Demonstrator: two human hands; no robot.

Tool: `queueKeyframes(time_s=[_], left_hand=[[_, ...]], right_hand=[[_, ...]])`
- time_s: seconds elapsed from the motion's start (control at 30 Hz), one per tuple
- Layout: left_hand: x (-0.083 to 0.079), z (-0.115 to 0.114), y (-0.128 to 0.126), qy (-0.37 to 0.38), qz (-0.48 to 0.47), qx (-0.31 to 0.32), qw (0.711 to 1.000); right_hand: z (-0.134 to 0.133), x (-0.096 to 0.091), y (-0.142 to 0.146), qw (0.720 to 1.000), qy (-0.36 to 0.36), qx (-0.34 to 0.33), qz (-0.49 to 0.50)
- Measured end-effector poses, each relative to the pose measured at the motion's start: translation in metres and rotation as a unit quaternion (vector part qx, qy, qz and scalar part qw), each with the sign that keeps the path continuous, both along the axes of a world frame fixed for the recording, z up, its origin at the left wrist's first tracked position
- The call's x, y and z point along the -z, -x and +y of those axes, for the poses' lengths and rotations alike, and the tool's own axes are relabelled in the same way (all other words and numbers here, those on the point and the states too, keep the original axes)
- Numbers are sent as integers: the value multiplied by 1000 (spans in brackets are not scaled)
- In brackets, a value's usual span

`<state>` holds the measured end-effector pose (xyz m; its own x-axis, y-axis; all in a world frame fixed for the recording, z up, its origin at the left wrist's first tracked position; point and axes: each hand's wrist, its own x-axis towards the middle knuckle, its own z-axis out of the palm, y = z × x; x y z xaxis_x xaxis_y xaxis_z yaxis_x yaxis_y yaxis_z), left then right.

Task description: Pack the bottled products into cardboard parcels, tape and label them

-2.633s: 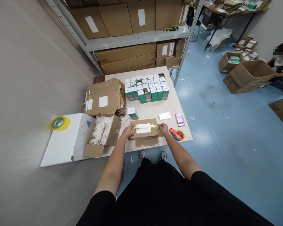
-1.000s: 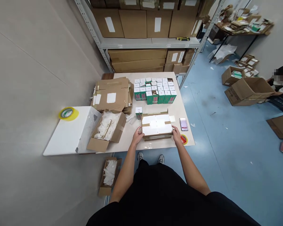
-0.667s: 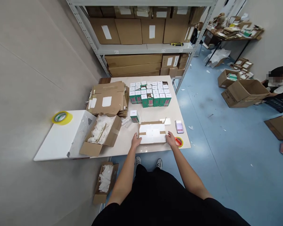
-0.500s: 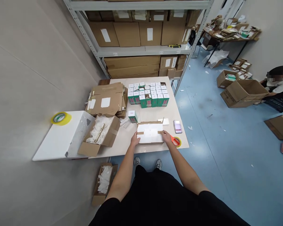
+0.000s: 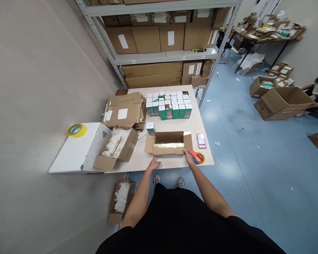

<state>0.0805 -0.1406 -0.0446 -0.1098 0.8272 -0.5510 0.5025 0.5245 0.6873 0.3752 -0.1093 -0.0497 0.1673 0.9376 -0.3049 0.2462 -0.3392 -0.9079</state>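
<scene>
We want the open carton [image 5: 169, 145] square: right hand [image 5: 189, 157] at its near corner, grip unclear; left hand [image 5: 153, 164] half-open, empty, in front.

Open carton [image 5: 168, 148] is placed at the front edge of the table [image 5: 193, 127]. Product boxes [image 5: 168, 111] are grouped behind it, with a flattened cardboard stack [image 5: 122, 114] set to their left. A tape dispenser [image 5: 197, 157] is placed right of the carton, a packing-filled box [image 5: 115, 148] left of it. Shelving rack [image 5: 161, 53] stands behind the table.
</scene>
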Motion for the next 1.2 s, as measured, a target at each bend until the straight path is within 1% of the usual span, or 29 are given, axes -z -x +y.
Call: queueKeyframes(time_s=[0.07,0.13,0.2,0.23,0.27,0.3,0.37,0.43,0.47,0.53,0.6,0.67,0.73,0.77,0.83,0.9,1.0,1.1,1.2], left_hand=[[-5,-8,-1,2,52,22,998],[-14,-9,1,-13,81,45,996],[-26,0,1,-37,92,62,993],[-33,8,1,-60,101,73,990],[-39,17,1,-98,123,78,984],[-45,27,-1,-139,147,81,976],[-54,49,-3,-199,187,88,958],[-58,69,-5,-194,209,105,953],[-59,77,-5,-175,214,116,954],[-56,88,-2,-131,206,133,961],[-50,88,5,-107,168,135,971],[-41,80,15,-110,107,110,982],[-32,67,24,-123,65,87,986],[-27,61,28,-123,64,93,986],[-21,50,31,-106,80,131,982],[-16,44,28,-77,94,170,978],[-12,39,16,-71,127,185,972],[-8,33,0,-97,180,167,964],[-5,22,-12,-129,191,134,964]], right_hand=[[-4,-2,3,1000,10,18,17],[-7,-8,3,998,0,65,21],[-6,-18,0,991,-48,123,-4],[-4,-24,-1,986,-80,141,-26],[-1,-31,-2,982,-111,140,-52],[2,-37,-3,980,-139,119,-77],[11,-47,-3,978,-173,37,-114],[19,-53,-1,974,-176,-48,-132],[22,-53,-1,974,-167,-73,-134],[26,-51,-2,980,-132,-86,-124],[27,-45,-9,990,-80,-76,-86],[25,-39,-18,996,-30,-71,-33],[22,-33,-27,997,2,-82,8],[21,-30,-31,996,12,-91,18],[17,-23,-34,993,20,-115,19],[14,-16,-31,989,17,-145,5],[11,-5,-18,980,11,-193,-45],[11,3,-1,969,16,-213,-121],[18,4,11,961,5,-188,-203]])
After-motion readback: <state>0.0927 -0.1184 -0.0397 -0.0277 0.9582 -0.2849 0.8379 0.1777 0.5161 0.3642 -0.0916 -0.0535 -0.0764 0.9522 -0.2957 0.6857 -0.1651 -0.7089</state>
